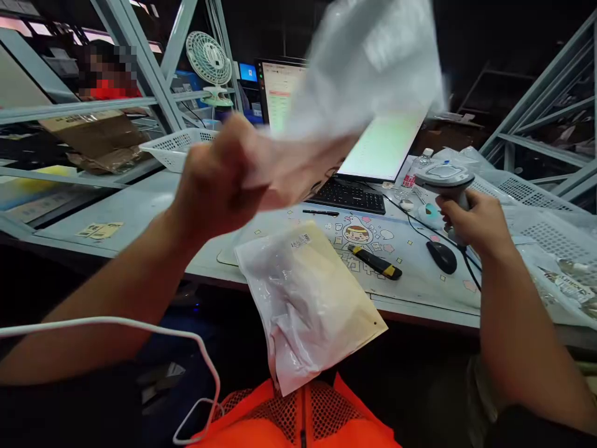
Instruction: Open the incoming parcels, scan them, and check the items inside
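My left hand is closed on the lower corner of a clear plastic bag, raised and blurred in front of the monitor. My right hand grips the handle of a grey barcode scanner over the right side of the desk mat. A second plastic bag with a cream item and a barcode label lies over the desk's front edge, between both arms.
On the mat lie a yellow-black utility knife, a black pen, a black mouse and a keyboard. White mesh baskets flank the desk. A small fan and another person are behind the metal shelving.
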Demonstrator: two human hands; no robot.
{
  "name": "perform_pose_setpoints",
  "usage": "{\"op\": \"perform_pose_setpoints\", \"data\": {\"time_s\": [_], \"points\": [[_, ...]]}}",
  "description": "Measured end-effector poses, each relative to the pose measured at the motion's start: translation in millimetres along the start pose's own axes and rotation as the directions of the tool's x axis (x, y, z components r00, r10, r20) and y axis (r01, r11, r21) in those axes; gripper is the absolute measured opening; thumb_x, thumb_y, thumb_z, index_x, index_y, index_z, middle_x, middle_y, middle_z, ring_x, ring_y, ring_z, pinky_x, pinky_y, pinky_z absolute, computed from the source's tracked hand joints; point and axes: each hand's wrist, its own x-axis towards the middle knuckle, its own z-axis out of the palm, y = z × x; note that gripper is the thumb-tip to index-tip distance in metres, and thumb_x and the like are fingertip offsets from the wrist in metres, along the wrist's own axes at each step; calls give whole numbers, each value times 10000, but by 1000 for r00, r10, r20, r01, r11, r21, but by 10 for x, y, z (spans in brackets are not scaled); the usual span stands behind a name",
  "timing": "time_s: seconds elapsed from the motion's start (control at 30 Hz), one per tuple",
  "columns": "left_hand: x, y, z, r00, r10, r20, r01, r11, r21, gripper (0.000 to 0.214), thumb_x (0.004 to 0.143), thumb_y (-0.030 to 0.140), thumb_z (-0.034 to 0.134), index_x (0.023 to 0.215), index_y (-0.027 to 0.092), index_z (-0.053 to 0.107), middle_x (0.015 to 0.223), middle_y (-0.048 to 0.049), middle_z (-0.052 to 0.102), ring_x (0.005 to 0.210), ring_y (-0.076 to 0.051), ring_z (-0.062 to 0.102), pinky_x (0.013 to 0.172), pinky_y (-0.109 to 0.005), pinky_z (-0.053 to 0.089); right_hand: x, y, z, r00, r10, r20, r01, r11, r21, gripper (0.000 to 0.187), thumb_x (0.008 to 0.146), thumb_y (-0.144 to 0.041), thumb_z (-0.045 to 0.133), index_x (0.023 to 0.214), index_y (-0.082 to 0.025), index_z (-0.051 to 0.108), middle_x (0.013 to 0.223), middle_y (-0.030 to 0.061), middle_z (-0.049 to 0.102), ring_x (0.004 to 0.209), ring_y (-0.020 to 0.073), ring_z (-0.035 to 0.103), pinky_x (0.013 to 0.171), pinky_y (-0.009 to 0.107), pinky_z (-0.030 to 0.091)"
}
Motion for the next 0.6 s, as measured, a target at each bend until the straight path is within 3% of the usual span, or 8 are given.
{"op": "perform_pose_setpoints", "data": {"time_s": [0.07,0.13,0.23,0.33,0.4,0.5,0.6], "points": [[-190,14,108,958,210,197,-205,978,-44,145,1013,85,487,954,178,581,1358,3,729,1372,-192,626,1173,-387,467,-27,22,-27,999,22,-32,-20,998,51,277,837,-459,764,864,-192,700,709,28,658,579,177,610,540,320,462],[-536,10,324,880,311,359,-302,950,-83,220,993,31,477,885,195,576,1432,3,706,1415,-203,599,1242,-423,408,-68,50,-71,998,69,-11,-67,991,117,264,822,-447,776,839,-199,686,698,22,639,569,165,583,527,316,449],[-1118,-2,664,800,304,518,-295,950,-102,245,1011,24,492,890,203,606,1504,-22,654,1437,-206,582,1310,-438,320,-131,47,-182,985,148,94,-158,981,114,312,816,-494,795,804,-212,661,682,28,632,562,163,563,492,306,420],[-1475,-9,835,783,284,553,-237,959,-157,198,1032,78,537,917,203,641,1500,-58,656,1430,-213,586,1318,-437,308,-156,-58,-280,956,150,253,-145,989,-40,359,845,-525,789,770,-201,652,654,38,630,528,135,529,459,283,354],[-1535,-20,852,781,252,571,-167,966,-199,201,1046,106,527,920,206,647,1509,-58,649,1430,-216,587,1308,-449,323,-146,-175,-285,903,133,408,-97,990,-107,358,866,-522,780,821,-182,679,658,30,632,503,103,500,456,266,324],[-1489,-46,825,743,157,651,-11,975,-223,244,1057,137,487,898,221,652,1507,-47,651,1429,-229,588,1292,-481,340,-98,-365,-180,768,148,623,-55,984,-167,421,889,-575,760,912,-159,698,662,21,625,485,83,482,456,247,318],[-1471,-60,823,714,88,695,99,969,-225,233,1037,159,502,900,226,678,1487,-67,663,1421,-260,597,1287,-512,342,-27,-510,-2,650,165,742,8,975,-223,466,899,-639,738,859,-178,677,647,27,602,504,109,511,457,247,363]]}}
